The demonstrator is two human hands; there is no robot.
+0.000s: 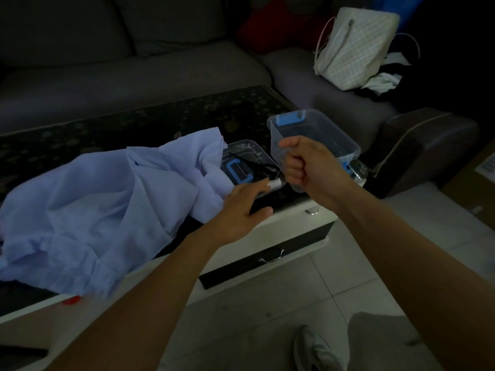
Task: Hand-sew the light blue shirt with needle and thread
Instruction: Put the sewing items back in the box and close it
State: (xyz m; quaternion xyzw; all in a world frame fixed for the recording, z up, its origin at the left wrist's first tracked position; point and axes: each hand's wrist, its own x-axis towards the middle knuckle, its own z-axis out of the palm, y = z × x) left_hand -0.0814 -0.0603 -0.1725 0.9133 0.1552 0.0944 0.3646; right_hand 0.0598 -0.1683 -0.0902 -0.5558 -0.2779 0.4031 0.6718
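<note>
The light blue shirt (88, 199) lies crumpled over the dark patterned coffee table (150, 116). A clear plastic box (316, 132) with blue latches is tilted above the table's right end; my right hand (308, 164) grips its near wall. Beside the shirt lies the clear lid (246, 162) with a blue handle and something dark and thin on it. My left hand (241, 207) reaches with straight fingers toward a small white spool (276, 183) at the lid's near edge. I cannot make out a needle in the dim light.
A grey sofa (134, 70) runs behind the table, with a white patterned bag (356, 49) and loose clothes on its right seat. A dark armrest (428, 145) stands right of the box. The table has a drawer (267, 261) in front. A small red object (71, 300) lies at the table's edge.
</note>
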